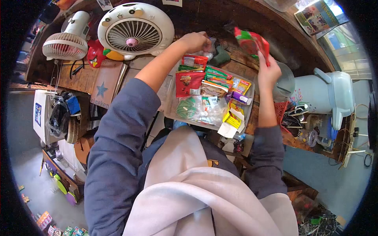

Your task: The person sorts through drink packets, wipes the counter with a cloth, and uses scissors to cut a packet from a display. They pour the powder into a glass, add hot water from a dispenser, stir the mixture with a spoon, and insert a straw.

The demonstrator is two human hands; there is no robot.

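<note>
My right hand (269, 72) is raised beyond the right rim of the tray, its fingers closed on a red and green sachet packet (254, 42). My left hand (198, 42) reaches over the tray's far left side. Its fingers are curled around part of a crumpled clear plastic bag (212, 48), beside a dark green cloth-like bundle (220, 57). Between my arms sits a clear plastic tray (170, 103) full of sachets. It holds a red pouch (190, 83), a purple box (237, 97), an opened yellow box (232, 118) and clear plastic bags (206, 112).
A white animal-shaped fan (134, 33) and a smaller fan (65, 45) stand at the back left. On the right are a pale blue thermos jug (321, 94), a clear round container (284, 80) and a red basket (280, 112) of utensils. A Heineken-marked board (108, 84) lies left.
</note>
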